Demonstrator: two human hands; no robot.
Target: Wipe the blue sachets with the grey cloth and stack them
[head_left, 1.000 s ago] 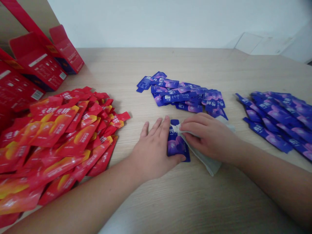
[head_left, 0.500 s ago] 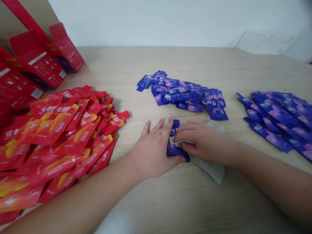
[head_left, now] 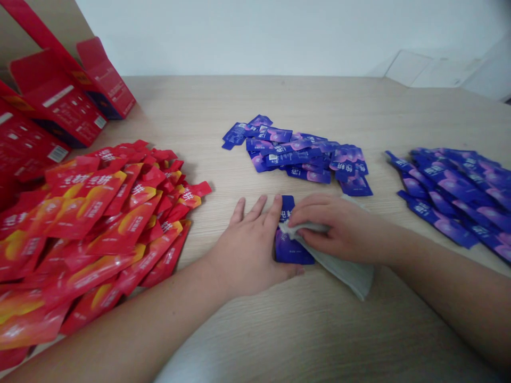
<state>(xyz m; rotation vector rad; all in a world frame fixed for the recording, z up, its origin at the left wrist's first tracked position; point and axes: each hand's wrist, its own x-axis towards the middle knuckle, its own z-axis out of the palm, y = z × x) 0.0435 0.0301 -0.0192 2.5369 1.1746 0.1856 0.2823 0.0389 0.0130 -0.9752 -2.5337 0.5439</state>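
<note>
My left hand lies flat on the table with fingers stretched out, its forefinger and thumb pinning the left edge of a purple sachet. My right hand is closed on a white cloth and presses it onto the sachet's upper part. The cloth trails out under the hand toward the right and front.
A big heap of red sachets fills the left. Open red cartons stand at the back left. A loose pile of purple sachets lies behind my hands, and another purple pile lies at the right. The wooden table runs to a white wall.
My right hand has slid the cloth back and forth over the purple sachet, ending slightly right of half a second ago. My left hand has kept the sachet pinned in the same place.
</note>
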